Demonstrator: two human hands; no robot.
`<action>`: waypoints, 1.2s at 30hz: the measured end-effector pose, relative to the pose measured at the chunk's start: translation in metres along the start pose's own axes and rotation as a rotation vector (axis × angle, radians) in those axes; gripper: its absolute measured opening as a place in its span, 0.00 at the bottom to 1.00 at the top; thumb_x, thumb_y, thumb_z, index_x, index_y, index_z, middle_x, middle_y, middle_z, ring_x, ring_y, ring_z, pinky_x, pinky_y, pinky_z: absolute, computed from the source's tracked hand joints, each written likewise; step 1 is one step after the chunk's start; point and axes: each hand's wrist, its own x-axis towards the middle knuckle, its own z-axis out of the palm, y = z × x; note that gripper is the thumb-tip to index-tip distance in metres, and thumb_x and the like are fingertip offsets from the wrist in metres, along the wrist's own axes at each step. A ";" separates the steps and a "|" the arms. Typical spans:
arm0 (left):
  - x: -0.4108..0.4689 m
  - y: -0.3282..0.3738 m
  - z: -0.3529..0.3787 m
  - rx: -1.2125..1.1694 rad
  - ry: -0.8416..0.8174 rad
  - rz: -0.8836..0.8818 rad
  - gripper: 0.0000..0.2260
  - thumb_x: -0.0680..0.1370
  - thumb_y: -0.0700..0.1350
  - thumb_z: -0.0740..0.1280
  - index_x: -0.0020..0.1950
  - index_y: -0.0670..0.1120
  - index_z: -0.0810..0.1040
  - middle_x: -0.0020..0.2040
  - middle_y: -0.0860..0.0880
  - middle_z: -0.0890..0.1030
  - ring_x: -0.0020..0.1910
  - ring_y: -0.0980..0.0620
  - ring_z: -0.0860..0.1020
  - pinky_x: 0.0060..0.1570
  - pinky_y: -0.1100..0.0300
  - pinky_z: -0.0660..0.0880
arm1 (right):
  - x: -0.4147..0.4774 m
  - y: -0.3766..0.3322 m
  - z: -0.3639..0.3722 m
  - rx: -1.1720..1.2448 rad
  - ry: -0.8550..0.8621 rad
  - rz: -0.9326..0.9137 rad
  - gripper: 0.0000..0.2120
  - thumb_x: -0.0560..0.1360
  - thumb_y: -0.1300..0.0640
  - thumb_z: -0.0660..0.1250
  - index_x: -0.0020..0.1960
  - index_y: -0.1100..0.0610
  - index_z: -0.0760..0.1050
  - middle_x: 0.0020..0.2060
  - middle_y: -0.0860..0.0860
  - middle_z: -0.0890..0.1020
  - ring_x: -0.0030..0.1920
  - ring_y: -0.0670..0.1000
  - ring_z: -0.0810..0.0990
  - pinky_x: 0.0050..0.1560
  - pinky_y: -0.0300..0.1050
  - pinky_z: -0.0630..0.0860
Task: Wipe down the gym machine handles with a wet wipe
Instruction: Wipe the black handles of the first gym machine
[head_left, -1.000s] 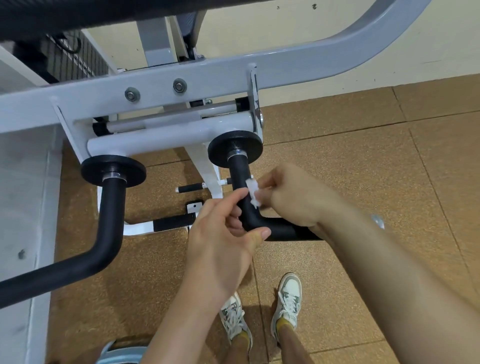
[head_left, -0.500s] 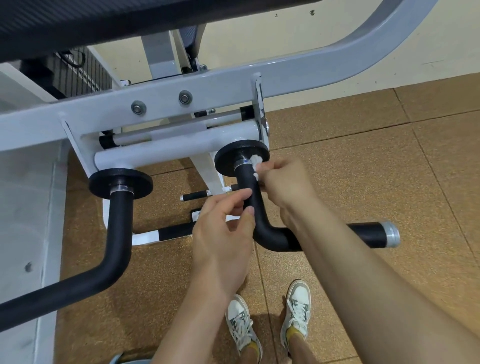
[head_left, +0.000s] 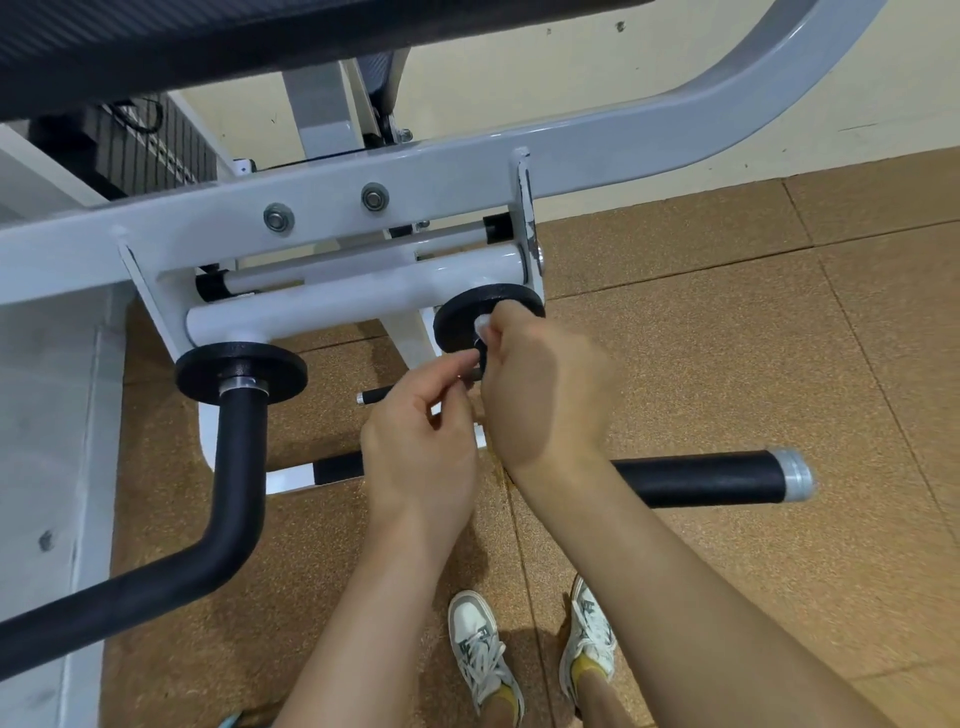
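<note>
Item 1. Right handle (head_left: 696, 478): a black padded bar with a silver end cap (head_left: 795, 474). Its horizontal run passes behind our right forearm. Its upright part is mostly hidden by both hands and rises to a black disc (head_left: 457, 317) under the white cross tube (head_left: 337, 306).

Item 2. Wet wipe (head_left: 483, 325): a small white wad, only a corner showing. It sits at the very top of the right handle, against the underside of that black disc.

Item 3. Right hand (head_left: 540, 384): its fingers are curled tight around the wipe, pinching it against the top of the handle.

Item 4. Left hand (head_left: 421, 447): it sits just beside the right hand, with fingers bent and the forefinger reaching towards the upright. We cannot tell whether it grips the bar, because the contact is hidden.

Item 5. Left handle (head_left: 241, 467): a black bar bent towards the lower left, hanging from its own disc (head_left: 208, 369). Neither hand touches it.

Item 6. Machine frame (head_left: 441, 176): grey-white painted steel with two bolts (head_left: 279, 218) in the beam.

Item 7. Floor (head_left: 727, 338): brown speckled tiles.

Item 8. Sneakers (head_left: 480, 644): one white and grey pair, worn with yellow socks. There is a mark on the tongues, but it is too small for us to read.
</note>
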 end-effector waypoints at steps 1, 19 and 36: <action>0.001 0.001 0.002 -0.009 0.006 0.016 0.15 0.79 0.37 0.62 0.56 0.53 0.82 0.53 0.54 0.83 0.55 0.55 0.80 0.58 0.50 0.77 | -0.001 -0.001 0.001 -0.010 0.007 -0.008 0.08 0.65 0.62 0.73 0.32 0.55 0.74 0.21 0.52 0.74 0.22 0.55 0.70 0.29 0.39 0.55; 0.009 0.002 0.019 0.359 0.080 0.350 0.16 0.75 0.46 0.68 0.63 0.46 0.78 0.54 0.52 0.77 0.51 0.54 0.77 0.52 0.58 0.75 | 0.004 0.026 -0.010 0.473 -0.271 0.156 0.06 0.75 0.58 0.67 0.45 0.52 0.83 0.42 0.50 0.83 0.43 0.50 0.79 0.46 0.45 0.74; 0.040 0.009 0.017 0.121 0.082 -0.144 0.15 0.76 0.51 0.68 0.32 0.45 0.82 0.28 0.47 0.82 0.31 0.47 0.81 0.38 0.52 0.80 | 0.004 0.051 -0.031 0.564 -0.541 0.081 0.17 0.77 0.63 0.61 0.61 0.49 0.78 0.52 0.43 0.81 0.55 0.43 0.78 0.57 0.38 0.73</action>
